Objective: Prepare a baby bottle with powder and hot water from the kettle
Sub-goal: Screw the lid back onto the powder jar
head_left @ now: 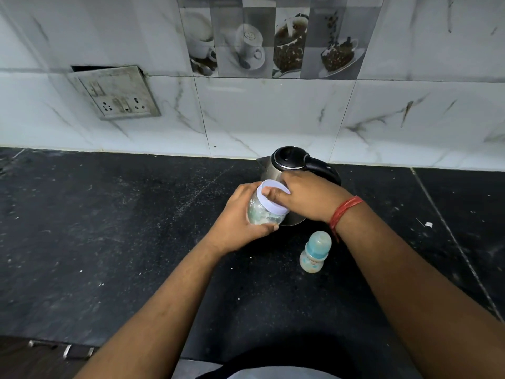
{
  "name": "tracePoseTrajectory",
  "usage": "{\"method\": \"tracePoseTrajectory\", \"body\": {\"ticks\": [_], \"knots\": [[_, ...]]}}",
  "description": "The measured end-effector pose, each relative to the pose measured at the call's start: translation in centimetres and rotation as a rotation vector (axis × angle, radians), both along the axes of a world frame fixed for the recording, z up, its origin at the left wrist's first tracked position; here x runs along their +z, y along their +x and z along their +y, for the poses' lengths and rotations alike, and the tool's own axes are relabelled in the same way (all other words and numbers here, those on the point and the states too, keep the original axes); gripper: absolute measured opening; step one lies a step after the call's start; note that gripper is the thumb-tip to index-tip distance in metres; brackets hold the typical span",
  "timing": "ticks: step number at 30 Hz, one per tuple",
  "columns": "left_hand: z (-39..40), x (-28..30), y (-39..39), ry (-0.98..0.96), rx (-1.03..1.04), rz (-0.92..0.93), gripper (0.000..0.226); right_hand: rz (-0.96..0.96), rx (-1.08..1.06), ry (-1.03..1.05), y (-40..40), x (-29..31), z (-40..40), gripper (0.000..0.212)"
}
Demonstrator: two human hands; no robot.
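A small clear jar (261, 213) holding pale powder is tilted above the black counter, and my left hand (237, 221) grips its body from below. My right hand (306, 198) grips the jar's white lid (273, 199) from the right, fingers curled round its rim. Directly behind the jar stands a steel kettle (276, 168) with a black lid and handle, partly hidden by my hands. A baby bottle (314, 253) with a teal cap stands upright on the counter, below my right wrist.
The black stone counter (123, 228) runs left and right, ending at a white marbled tile wall. A loose switch and socket plate (120, 94) hangs on the wall at the left. Drawer handles (62, 348) show at the lower left edge.
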State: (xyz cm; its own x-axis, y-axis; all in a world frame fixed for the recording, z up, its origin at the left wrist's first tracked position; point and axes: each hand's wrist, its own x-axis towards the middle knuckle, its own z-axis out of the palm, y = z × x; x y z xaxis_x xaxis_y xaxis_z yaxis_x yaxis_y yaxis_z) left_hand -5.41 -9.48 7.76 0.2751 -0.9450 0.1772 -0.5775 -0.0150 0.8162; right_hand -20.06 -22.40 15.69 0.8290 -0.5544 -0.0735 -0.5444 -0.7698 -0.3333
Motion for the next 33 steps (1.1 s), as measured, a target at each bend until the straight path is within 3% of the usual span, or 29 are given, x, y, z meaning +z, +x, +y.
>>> {"method": "tracePoseTrajectory", "body": {"ticks": [2, 5, 12, 17, 20, 24, 27, 30, 33], "knots": [[0.0, 0.0, 0.3, 0.016, -0.009, 0.017, 0.09, 0.05, 0.143, 0.094, -0.6, 0.9, -0.7, 0.068], [0.0, 0.0, 0.4, 0.043, -0.011, 0.013, 0.09, 0.064, 0.258, 0.057, -0.8, 1.3, -0.9, 0.084], [0.1, 0.0, -0.3, -0.003, 0.011, 0.016, 0.088, -0.007, -0.018, -0.049, 0.4, -0.5, 1.3, 0.07], [1.1, -0.3, 0.1, 0.046, -0.027, 0.08, 0.085, 0.087, 0.142, 0.066, -0.4, 0.3, 0.5, 0.084], [1.2, 0.3, 0.4, 0.055, -0.054, 0.139, 0.083, 0.048, 0.171, 0.01, -0.3, 0.0, 1.0, 0.08], [1.3, 0.5, 0.1, -0.01, 0.012, 0.167, 0.077, -0.065, 0.008, -0.125, 1.1, -1.0, 2.6, 0.072], [1.1, 0.2, -0.1, -0.057, 0.076, 0.118, 0.077, -0.133, -0.146, -0.111, 2.1, -1.4, 3.6, 0.07], [1.1, -0.5, -0.4, -0.057, 0.136, 0.11, 0.077, -0.052, -0.248, -0.09, 3.3, -1.6, 4.1, 0.081], [1.6, -0.9, 0.0, -0.036, 0.124, 0.106, 0.073, 0.095, -0.106, -0.013, 3.5, -1.3, 3.1, 0.086]]}}
